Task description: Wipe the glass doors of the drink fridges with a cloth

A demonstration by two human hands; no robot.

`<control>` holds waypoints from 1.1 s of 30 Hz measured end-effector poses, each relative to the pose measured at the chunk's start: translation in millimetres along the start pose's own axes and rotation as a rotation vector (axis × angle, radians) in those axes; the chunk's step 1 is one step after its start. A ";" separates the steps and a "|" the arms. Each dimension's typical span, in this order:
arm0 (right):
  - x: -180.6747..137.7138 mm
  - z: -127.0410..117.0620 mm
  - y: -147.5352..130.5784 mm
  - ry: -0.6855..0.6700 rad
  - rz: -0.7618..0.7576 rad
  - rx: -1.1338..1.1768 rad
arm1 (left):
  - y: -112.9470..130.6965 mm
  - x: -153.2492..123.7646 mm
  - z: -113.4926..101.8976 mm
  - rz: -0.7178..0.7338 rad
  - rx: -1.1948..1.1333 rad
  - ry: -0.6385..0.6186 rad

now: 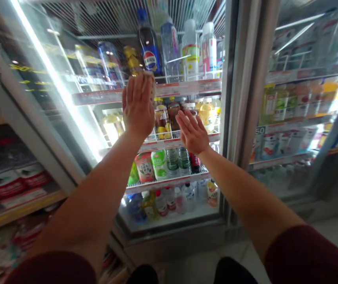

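Left hand (pixel 137 106) fingers (pixel 136 85) straight and close together, laid over a bottle (pixel 150 81) at the upper shelf (pixel 186 87) edge, grip cannot be told | right hand (pixel 192 133) fingers (pixel 186 118) spread, holding nothing, just before the tea bottles (pixel 173 112) on the middle shelf (pixel 163 145) | fridge (pixel 230 118) open, shelves packed with drinks

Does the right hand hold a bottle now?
No, the right hand is open, with its fingers straight and spread, and they close around nothing.
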State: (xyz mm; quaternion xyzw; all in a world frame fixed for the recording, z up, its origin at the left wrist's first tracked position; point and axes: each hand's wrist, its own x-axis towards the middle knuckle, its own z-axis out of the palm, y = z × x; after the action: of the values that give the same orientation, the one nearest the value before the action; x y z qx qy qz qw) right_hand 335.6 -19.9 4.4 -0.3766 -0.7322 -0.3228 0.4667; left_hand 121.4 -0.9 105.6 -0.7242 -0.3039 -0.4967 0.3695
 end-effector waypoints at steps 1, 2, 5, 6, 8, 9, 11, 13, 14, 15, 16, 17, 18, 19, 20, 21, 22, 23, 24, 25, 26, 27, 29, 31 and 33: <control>0.4 -0.7 -0.7 -0.005 0.006 0.013 | 4.4 -7.8 3.9 0.004 -0.006 -0.002; 0.8 -1.4 -1.4 -0.007 0.011 0.025 | 10.6 -22.6 8.8 0.024 -0.012 -0.017; 1.7 -3.0 -3.2 -0.006 0.023 0.036 | 29.3 -84.9 20.3 0.143 -0.035 -0.116; 1.9 -3.3 -3.5 -0.008 0.025 0.033 | 32.0 -101.2 21.0 0.183 -0.041 -0.154; 1.8 -3.5 -3.5 -0.018 0.026 0.027 | 28.2 -112.0 17.8 0.240 -0.054 -0.210; 1.6 -3.4 -3.2 -0.022 0.025 0.027 | 22.0 -105.1 14.8 0.241 -0.061 -0.219; 1.2 -2.8 -2.2 -0.024 0.018 0.027 | 4.4 -72.0 8.8 0.184 -0.077 -0.188; 0.8 -2.1 -1.2 -0.020 0.021 0.028 | -12.6 -31.0 5.6 0.081 -0.088 -0.105; 0.7 -1.9 -0.9 -0.021 0.023 0.029 | -18.1 -15.1 5.6 0.038 -0.092 -0.063; 0.7 -1.8 -0.7 -0.023 0.026 0.032 | -20.4 -5.8 6.7 0.016 -0.093 -0.032; 0.7 -1.9 -0.7 -0.026 0.030 0.034 | -19.1 -4.3 8.7 0.011 -0.090 -0.015; 0.7 -2.0 -0.9 -0.028 0.032 0.035 | -14.4 -11.2 11.3 0.019 -0.090 -0.009; 0.8 -2.2 -1.0 -0.030 0.033 0.034 | -7.1 -25.3 14.2 0.036 -0.093 -0.024; 0.9 -2.4 -1.2 -0.032 0.032 0.033 | 1.9 -44.8 16.8 0.064 -0.099 -0.058; 1.0 -2.6 -1.5 -0.032 0.032 0.031 | 11.3 -66.8 18.8 0.097 -0.107 -0.098; 1.1 -2.9 -1.6 -0.032 0.031 0.027 | 19.5 -88.0 19.9 0.138 -0.121 -0.165; 1.3 -3.1 -1.8 -0.030 0.031 0.022 | 25.3 -105.2 19.9 0.177 -0.134 -0.216; 1.4 -3.2 -1.9 -0.029 0.031 0.018 | 27.8 -115.9 18.7 0.213 -0.142 -0.258; 1.5 -3.3 -1.8 -0.029 0.030 0.014 | 26.7 -118.5 16.6 0.237 -0.140 -0.277; 1.4 -3.2 -1.7 -0.029 0.029 0.011 | 22.0 -112.6 13.9 0.247 -0.130 -0.265; 1.3 -3.0 -1.4 -0.027 0.026 0.010 | 14.5 -99.0 10.9 0.240 -0.113 -0.237; 0.9 -2.7 -1.0 -0.024 0.022 0.009 | 5.2 -79.9 8.1 0.217 -0.097 -0.195; 0.1 -1.6 -0.1 -0.013 0.015 0.008 | -12.5 -37.2 4.7 0.136 -0.078 -0.103; -0.7 -0.6 0.5 -0.003 0.014 0.006 | -20.2 -10.6 5.5 0.054 -0.083 -0.056; -1.1 -0.3 0.6 0.000 0.017 0.003 | -12.0 -19.2 10.6 0.018 -0.092 -0.048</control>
State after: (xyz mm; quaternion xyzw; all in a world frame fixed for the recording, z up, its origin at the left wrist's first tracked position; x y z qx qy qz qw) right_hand 336.5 -20.1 3.6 -0.3822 -0.7295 -0.3176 0.4699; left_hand 110.8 13.1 87.8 -0.7548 -0.2831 -0.4892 0.3329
